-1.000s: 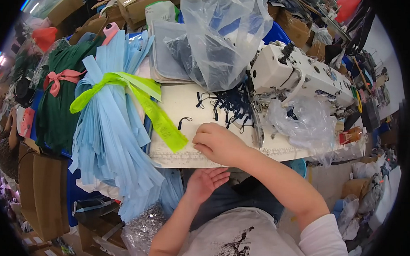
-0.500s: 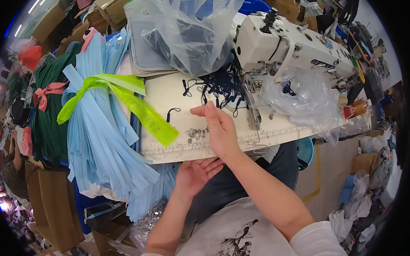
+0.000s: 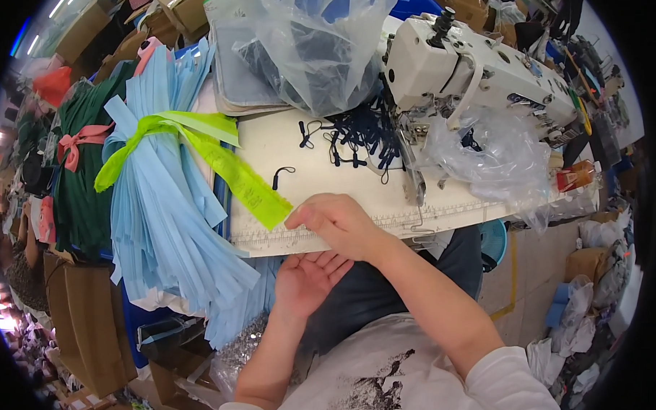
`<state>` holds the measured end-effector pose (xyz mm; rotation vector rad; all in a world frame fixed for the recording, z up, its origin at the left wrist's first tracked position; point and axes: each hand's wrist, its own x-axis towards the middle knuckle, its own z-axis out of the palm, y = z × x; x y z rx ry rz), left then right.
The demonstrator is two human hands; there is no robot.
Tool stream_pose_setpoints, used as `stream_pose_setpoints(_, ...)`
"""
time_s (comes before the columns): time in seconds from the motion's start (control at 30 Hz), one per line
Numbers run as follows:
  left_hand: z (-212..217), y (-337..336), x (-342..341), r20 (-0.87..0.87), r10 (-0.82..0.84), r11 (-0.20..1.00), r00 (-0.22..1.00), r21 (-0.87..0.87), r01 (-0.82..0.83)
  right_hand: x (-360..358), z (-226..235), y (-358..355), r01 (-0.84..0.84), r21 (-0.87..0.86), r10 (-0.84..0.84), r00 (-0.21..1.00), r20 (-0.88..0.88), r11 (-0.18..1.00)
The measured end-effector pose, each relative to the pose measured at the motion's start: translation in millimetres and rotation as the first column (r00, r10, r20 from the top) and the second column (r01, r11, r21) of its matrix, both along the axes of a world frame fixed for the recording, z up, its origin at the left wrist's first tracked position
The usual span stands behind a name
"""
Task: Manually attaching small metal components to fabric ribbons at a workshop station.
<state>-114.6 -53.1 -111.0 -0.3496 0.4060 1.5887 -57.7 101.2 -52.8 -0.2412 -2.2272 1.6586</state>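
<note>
1. Fingers [image 3: 297, 218] of our right hand [image 3: 342, 227] are bent and bunched near one another, reaching toward the desk [image 3: 254, 144] by its front edge; we cannot tell whether they pinch anything, because the hand hides their undersides.
2. Our left hand [image 3: 303, 285] is palm up just off the front edge, its fingers loosely curled and slightly apart, the palm bare.
3. Just beside the right fingertips we see the loose end of a yellow-green strip [image 3: 260, 195], flat and faintly marked; the strip is tied around light blue strips [image 3: 168, 221] that spill over the desk's front edge on the left.
4. Beyond the right hand, one dark cord loop [image 3: 275, 181] lies by itself on the desk, thin, with a thicker end.
5. Farther back we see a tangled pile of similar loops [image 3: 370, 134], near the white sewing machine [image 3: 423, 67].
</note>
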Motion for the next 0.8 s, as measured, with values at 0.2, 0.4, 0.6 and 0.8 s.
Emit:
stream_pose_setpoints(0.2,2,1,4,0.184,0.084,0.976,0.979,0.183,-0.118,5,-4,-23,0.000,0.120,0.015,0.992,-0.126,0.993)
stream_pose_setpoints(0.4,-10,-4,-3,0.152,0.073,0.973,0.986,0.208,-0.104,5,-2,-23,-0.005,0.057,0.010,0.996,-0.086,0.998)
stream_pose_setpoints(0.6,-5,-4,-7,0.196,0.078,0.972,0.978,0.204,-0.118,10,2,-27,-0.057,-0.124,0.053,0.998,-0.032,0.991)
stream_pose_setpoints(0.8,13,4,-5,0.007,0.151,0.981,0.989,-0.124,-0.149,11,-1,-36,-0.014,-0.175,-0.006,0.993,-0.118,0.984)
